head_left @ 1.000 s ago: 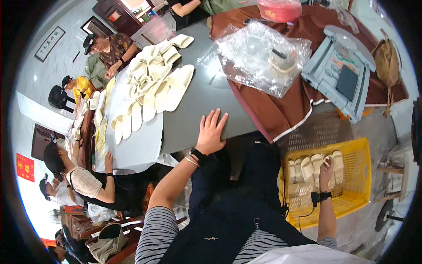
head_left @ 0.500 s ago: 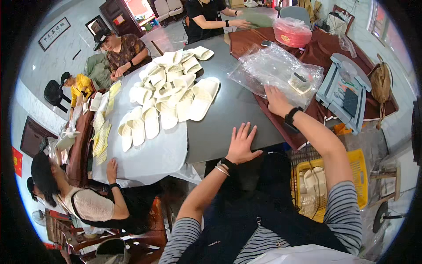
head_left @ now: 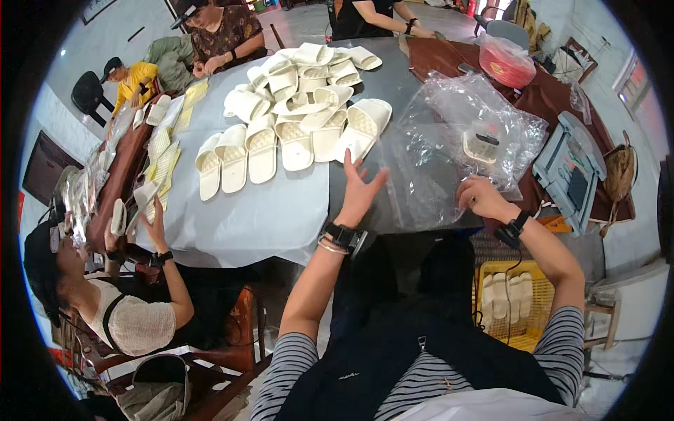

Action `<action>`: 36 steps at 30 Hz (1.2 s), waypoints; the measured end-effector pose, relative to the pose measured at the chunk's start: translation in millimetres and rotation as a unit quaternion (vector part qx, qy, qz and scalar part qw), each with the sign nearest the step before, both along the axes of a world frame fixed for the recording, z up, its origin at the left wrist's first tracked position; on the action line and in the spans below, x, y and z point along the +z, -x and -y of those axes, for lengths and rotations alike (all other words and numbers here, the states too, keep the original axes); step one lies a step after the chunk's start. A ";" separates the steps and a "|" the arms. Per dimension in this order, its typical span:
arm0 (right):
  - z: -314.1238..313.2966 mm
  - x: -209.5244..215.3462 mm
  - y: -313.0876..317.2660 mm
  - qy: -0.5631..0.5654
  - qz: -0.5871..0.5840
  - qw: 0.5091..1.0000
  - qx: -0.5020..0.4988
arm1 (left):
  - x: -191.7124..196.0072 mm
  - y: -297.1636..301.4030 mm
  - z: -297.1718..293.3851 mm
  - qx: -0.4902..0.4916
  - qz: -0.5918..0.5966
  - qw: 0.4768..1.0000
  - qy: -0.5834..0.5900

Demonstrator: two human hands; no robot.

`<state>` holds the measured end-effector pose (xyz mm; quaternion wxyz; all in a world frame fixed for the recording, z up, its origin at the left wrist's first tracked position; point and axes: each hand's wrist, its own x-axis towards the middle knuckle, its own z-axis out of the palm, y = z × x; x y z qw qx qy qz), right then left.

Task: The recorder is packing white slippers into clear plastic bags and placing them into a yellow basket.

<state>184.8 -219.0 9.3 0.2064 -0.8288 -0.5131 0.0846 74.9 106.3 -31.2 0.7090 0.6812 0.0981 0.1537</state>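
Cream slippers (head_left: 298, 144) lie heaped and lined up on the table. My left hand (head_left: 359, 193) has its fingers spread, just at the near end of the rightmost slipper (head_left: 361, 130). It grips nothing. To its right, my right hand (head_left: 484, 197) is closed at the near edge of a clear plastic bag (head_left: 428, 154), fingers curled around the film. A small device with a dark face (head_left: 481, 146) shows at the bag's right part; whether it lies in or under the film I cannot tell.
A yellow crate (head_left: 516, 268) holding slippers stands below the table by my right arm. Right of the bag is a grey-blue tray (head_left: 567, 175) with small tools. A red plastic bag (head_left: 507, 62) sits behind. Co-workers sit along the left and far sides, one handling slippers (head_left: 146, 193).
My left hand has gone from lying flat on the table to the rightmost slipper. My right hand has curled at the bag, whose film now spreads nearer the table's front edge. The view has shifted.
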 end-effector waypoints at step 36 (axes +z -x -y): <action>-412.3 -7.6 -66.5 -0.200 -0.716 0.628 -0.232 | -57.9 50.2 -18.9 0.080 0.027 0.973 -0.217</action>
